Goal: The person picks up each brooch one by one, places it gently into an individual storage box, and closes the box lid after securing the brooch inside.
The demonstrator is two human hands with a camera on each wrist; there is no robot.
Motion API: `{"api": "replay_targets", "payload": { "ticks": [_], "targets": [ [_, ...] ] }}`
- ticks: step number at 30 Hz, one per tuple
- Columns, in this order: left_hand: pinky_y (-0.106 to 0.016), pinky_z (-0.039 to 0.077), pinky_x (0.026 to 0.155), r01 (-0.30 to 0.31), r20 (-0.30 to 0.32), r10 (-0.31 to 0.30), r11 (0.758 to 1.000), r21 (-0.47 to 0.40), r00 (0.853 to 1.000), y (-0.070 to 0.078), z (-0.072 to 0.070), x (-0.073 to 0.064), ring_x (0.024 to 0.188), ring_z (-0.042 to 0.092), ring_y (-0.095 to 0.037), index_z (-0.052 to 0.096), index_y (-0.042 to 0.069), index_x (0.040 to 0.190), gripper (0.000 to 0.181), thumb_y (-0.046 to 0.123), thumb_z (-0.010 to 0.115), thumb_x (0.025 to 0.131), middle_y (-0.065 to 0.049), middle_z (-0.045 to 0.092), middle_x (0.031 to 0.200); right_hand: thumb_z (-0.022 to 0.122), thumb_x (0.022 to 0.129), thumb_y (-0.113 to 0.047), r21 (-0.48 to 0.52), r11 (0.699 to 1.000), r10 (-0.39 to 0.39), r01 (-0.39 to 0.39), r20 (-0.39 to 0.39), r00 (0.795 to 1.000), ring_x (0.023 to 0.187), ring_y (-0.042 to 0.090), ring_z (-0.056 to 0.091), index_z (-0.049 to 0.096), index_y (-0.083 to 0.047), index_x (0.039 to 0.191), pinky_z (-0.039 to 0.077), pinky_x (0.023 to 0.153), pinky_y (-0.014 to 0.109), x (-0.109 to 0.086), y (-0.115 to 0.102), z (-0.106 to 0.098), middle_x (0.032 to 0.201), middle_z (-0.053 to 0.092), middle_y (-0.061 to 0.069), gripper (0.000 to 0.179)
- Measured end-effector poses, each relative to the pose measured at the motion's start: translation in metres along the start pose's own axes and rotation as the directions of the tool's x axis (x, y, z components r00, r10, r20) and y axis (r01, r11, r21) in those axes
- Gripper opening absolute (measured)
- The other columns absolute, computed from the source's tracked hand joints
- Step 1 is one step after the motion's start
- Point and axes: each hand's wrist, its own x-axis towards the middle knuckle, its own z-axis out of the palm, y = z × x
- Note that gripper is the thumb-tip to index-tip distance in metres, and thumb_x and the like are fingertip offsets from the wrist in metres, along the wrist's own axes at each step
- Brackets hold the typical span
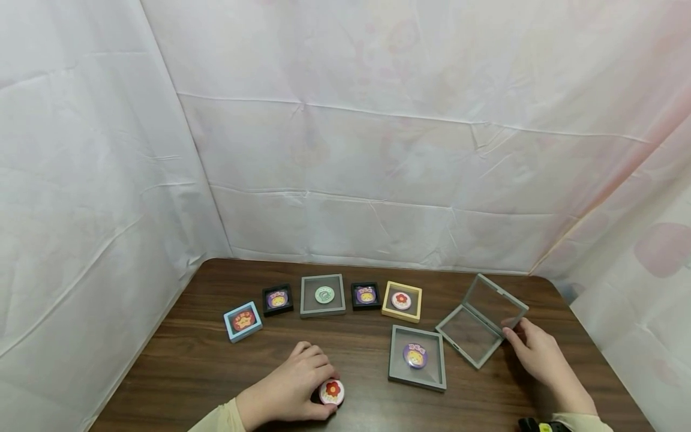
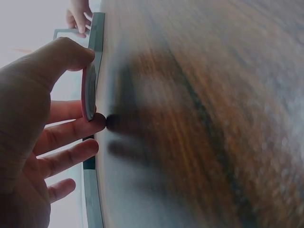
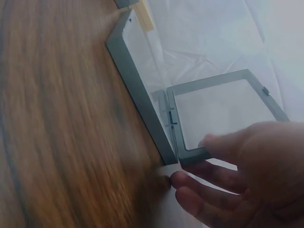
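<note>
A round badge with a red flower point(image 1: 332, 392) is pinched between the thumb and fingers of my left hand point(image 1: 302, 387), low over the table's front part. Edge-on, the badge point(image 2: 89, 92) shows in the left wrist view. At the right, a grey hinged display case point(image 1: 475, 336) stands unfolded, its lid tilted up. My right hand point(image 1: 540, 354) grips the near right edge of that lid point(image 3: 223, 111) between thumb and fingers. Clear film fills both halves of the case, and no badge shows in it. Left of it lies a closed grey case point(image 1: 417, 384) holding a purple badge point(image 1: 415, 356).
Along the back stand a blue case point(image 1: 232, 333), a black case point(image 1: 278, 311), a grey case point(image 1: 323, 314), another black case point(image 1: 366, 307) and a yellow case point(image 1: 400, 315), each with a badge inside. White cloth point(image 1: 345, 150) hangs behind the brown wooden table point(image 1: 189, 372).
</note>
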Motion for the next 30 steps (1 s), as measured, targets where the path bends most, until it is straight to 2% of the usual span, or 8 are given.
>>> {"api": "replay_targets", "payload": {
  "ticks": [4,8,11,13,17,21,25,30],
  "targets": [
    [-0.04,0.043,0.096,0.002,-0.002,-0.002,1.0,0.002,1.0,0.0,0.001,0.0,0.099,0.056,-0.005,0.076,0.025,0.108,0.038,0.051,0.091,0.083,0.017,0.064,0.098,0.06,0.114,-0.012,-0.006,1.0,-0.002,0.001,-0.024,1.0,0.101,0.047,0.073,0.067,0.004,0.129,0.057,0.081,0.064,0.005,-0.003,0.004,0.111,0.076,0.021,0.023],
    [-0.041,0.044,0.097,0.011,0.013,-0.011,1.0,-0.009,1.0,0.0,-0.001,0.0,0.1,0.056,-0.005,0.076,0.025,0.108,0.037,0.051,0.089,0.085,0.017,0.064,0.099,0.059,0.114,-0.01,-0.001,1.0,0.013,-0.013,-0.052,0.999,0.092,0.038,0.074,0.066,0.005,0.129,0.057,0.074,0.054,0.013,-0.007,0.01,0.106,0.076,0.018,0.022],
    [-0.041,0.043,0.097,0.015,0.021,-0.015,1.0,-0.017,1.0,-0.001,-0.001,0.001,0.1,0.055,-0.005,0.076,0.025,0.108,0.037,0.051,0.088,0.086,0.017,0.064,0.099,0.057,0.114,-0.011,0.011,0.999,0.05,-0.05,-0.069,0.996,0.083,0.03,0.071,0.062,0.007,0.128,0.054,0.066,0.045,0.018,-0.009,0.015,0.097,0.075,0.014,0.023],
    [-0.041,0.043,0.097,0.016,0.023,-0.015,1.0,-0.02,1.0,-0.001,-0.002,0.001,0.1,0.055,-0.005,0.076,0.025,0.108,0.036,0.051,0.088,0.087,0.017,0.064,0.099,0.056,0.115,-0.012,0.021,0.997,0.076,-0.074,-0.081,0.994,0.082,0.031,0.071,0.059,0.009,0.129,0.054,0.066,0.045,0.021,-0.01,0.019,0.096,0.074,0.016,0.026],
    [-0.041,0.044,0.097,0.015,0.019,-0.014,1.0,-0.02,1.0,-0.001,-0.002,0.002,0.101,0.056,-0.006,0.076,0.025,0.108,0.036,0.051,0.089,0.086,0.016,0.064,0.099,0.054,0.116,-0.015,0.055,0.993,0.107,-0.101,-0.103,0.989,0.087,0.036,0.073,0.057,0.01,0.133,0.057,0.07,0.047,0.026,-0.011,0.026,0.104,0.074,0.024,0.031],
    [-0.041,0.044,0.097,0.018,0.019,-0.017,1.0,-0.024,1.0,-0.001,-0.003,0.003,0.102,0.056,-0.006,0.076,0.024,0.107,0.036,0.05,0.089,0.086,0.016,0.066,0.1,0.055,0.116,-0.018,0.092,0.988,0.132,-0.12,-0.132,0.983,0.086,0.033,0.072,0.061,0.007,0.134,0.054,0.069,0.041,0.03,-0.014,0.032,0.103,0.075,0.021,0.031],
    [-0.042,0.044,0.097,0.022,0.029,-0.02,0.999,-0.036,0.999,-0.001,-0.004,0.005,0.103,0.056,-0.007,0.076,0.025,0.108,0.035,0.05,0.089,0.087,0.016,0.066,0.1,0.056,0.116,-0.019,0.118,0.981,0.17,-0.152,-0.17,0.971,0.09,0.038,0.07,0.064,0.007,0.132,0.052,0.077,0.05,0.035,-0.019,0.038,0.101,0.074,0.02,0.032],
    [-0.043,0.044,0.098,0.026,0.049,-0.023,0.998,-0.05,0.999,0.0,-0.002,0.009,0.104,0.055,-0.007,0.076,0.025,0.109,0.034,0.05,0.087,0.089,0.016,0.065,0.1,0.053,0.117,-0.023,0.19,0.958,0.244,-0.215,-0.146,0.959,0.112,0.05,0.066,0.062,0.006,0.137,0.049,0.092,0.061,0.041,-0.027,0.043,0.118,0.071,0.029,0.036]
  ]
}}
